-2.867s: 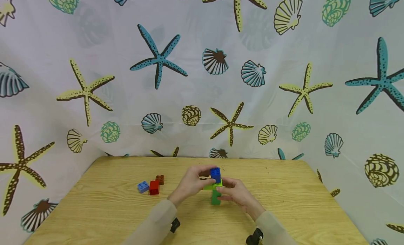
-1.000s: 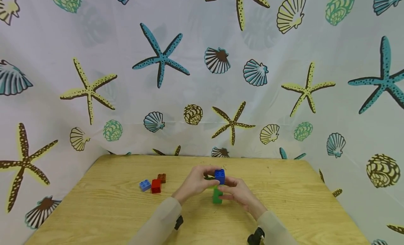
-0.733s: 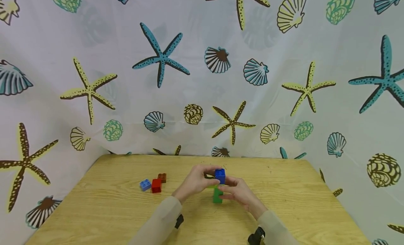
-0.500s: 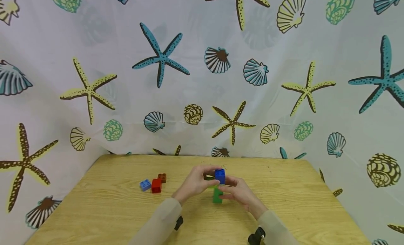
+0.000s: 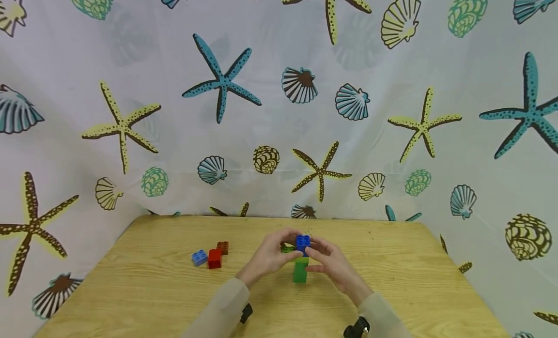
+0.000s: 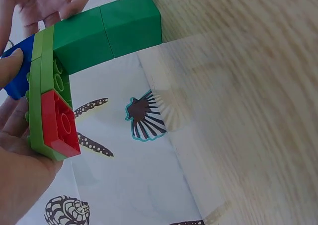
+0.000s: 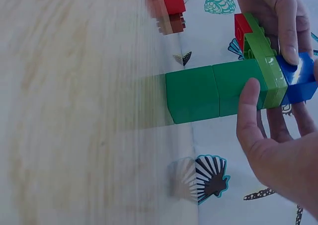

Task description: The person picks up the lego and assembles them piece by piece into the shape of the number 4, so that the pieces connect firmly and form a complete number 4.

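Observation:
A tower of bricks stands upright on the table: two stacked green bricks [image 7: 193, 94], lime-green plates [image 6: 42, 76] above them, and a blue brick [image 5: 302, 242] on top. The lime plates reach out to the left, with a red brick [image 6: 57, 124] under their outer end. My left hand [image 5: 269, 253] pinches the blue brick, thumb on its near side and fingers behind. From the right, my right hand [image 5: 333, 266] has its thumb at the blue brick's front edge and fingers behind it. One lower finger of it lies along the upper green brick.
Loose bricks sit together on the left of the wooden table [image 5: 144, 289]: a light blue brick [image 5: 199, 257], a red brick [image 5: 214, 258] and a brown brick [image 5: 223, 247]. A cloth printed with starfish and shells [image 5: 261, 110] hangs behind the table and at its sides.
My right thumb has moved up from beside the lime plates to the front of the blue brick. The left hand keeps its pinch, and the tower has barely moved.

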